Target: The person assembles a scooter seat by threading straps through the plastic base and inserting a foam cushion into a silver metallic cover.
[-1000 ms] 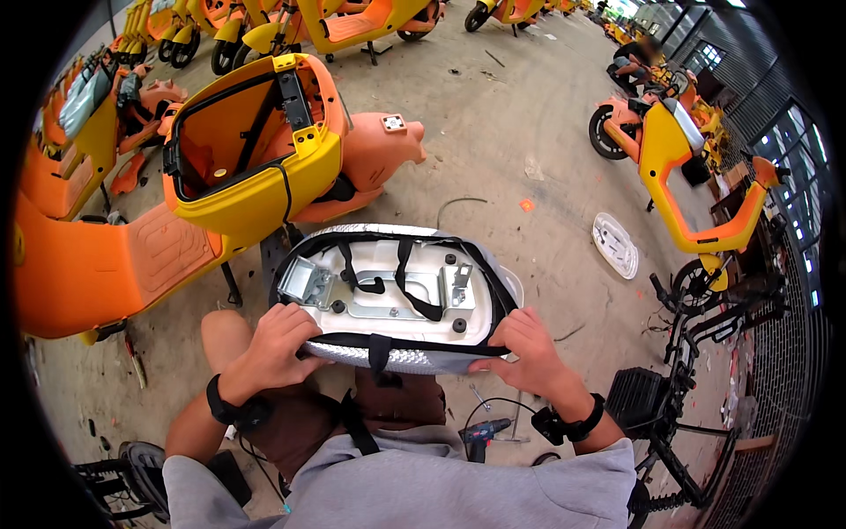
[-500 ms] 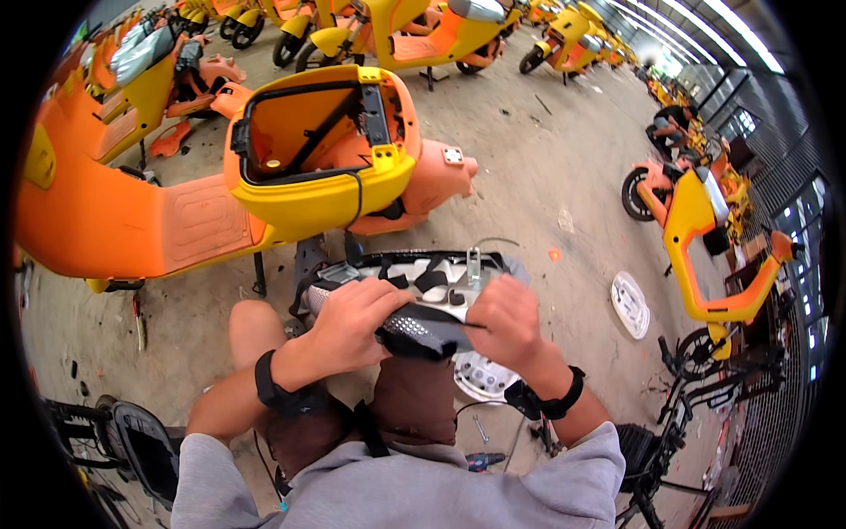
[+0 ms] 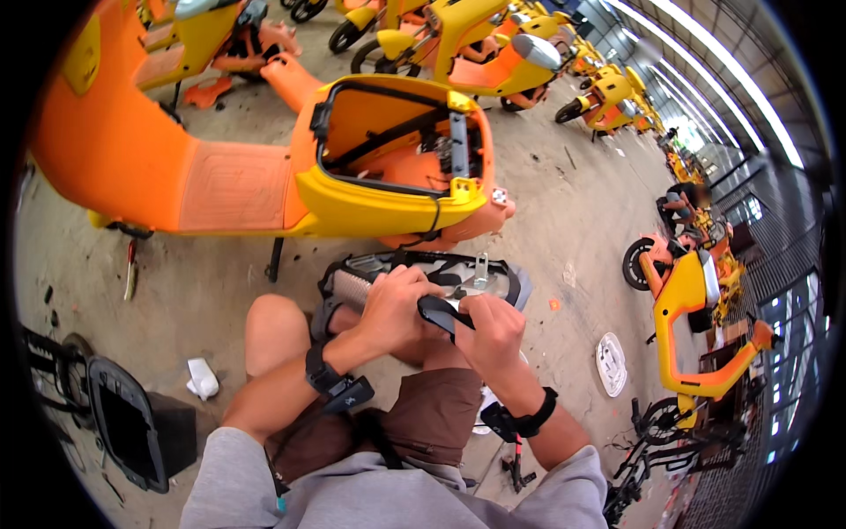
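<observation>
A scooter seat [image 3: 351, 288] lies underside up in front of my knees, its grey cover loose around the edge. A metal bracket [image 3: 481, 271] stands up from its far side. My left hand [image 3: 394, 304] is closed on the near edge of the seat cover, fingers bent over it. Just to the right, my right hand [image 3: 492, 328] grips a dark flap of the seat cover [image 3: 443, 312], holding it raised. My hands hide part of the seat's middle. Both wrists wear black bands.
An orange and yellow scooter [image 3: 379, 198] with an open seat compartment stands just beyond the seat. A white plastic part [image 3: 611, 364] lies right; another scooter [image 3: 679, 331] stands beyond it. At left are a black bin [image 3: 167, 436], a white bundle [image 3: 202, 379] and a red-handled tool [image 3: 130, 271].
The view has shifted, so the scooter appears further right. My hands have come closer together, and the cover's dark flap is now lifted between them.
</observation>
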Demonstrator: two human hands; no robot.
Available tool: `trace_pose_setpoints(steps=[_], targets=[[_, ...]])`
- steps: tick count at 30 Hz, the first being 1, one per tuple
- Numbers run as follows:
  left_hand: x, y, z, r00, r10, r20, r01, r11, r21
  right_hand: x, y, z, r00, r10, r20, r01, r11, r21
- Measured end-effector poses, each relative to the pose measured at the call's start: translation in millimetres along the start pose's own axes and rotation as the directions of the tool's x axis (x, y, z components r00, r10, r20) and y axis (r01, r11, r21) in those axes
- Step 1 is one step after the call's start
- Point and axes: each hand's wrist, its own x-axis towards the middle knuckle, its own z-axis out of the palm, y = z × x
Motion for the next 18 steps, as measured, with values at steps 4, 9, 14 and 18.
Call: trace_pose_setpoints(steps=[4,9,14,18], targets=[[-21.8,-29.6,3.2,0.991,-0.133,0.019,0.134,0.988,-0.080,-10.5,-13.5,37.5,0.997,0.063,-0.034,-0.063,0.998,0.000],[-60.7,-56.2,14.5,0.941,-0.323,0.102,0.338,0.919,-0.204,-32.0,-4.9,75.7,0.999,0.005,0.034,-0.011,0.986,0.169],[-72.7,-50.6,15.0,0.841,-0.470,0.270,0.524,0.831,-0.187,-58.5,12.2,95.3,0.992,0.051,0.115,-0.083,0.954,0.287],[-89.3,-75.2,19.9,0.827,-0.428,0.364,0.507,0.848,-0.156,-79.9,14.4,112.2,0.970,0.141,0.198,-0.200,0.927,0.316]])
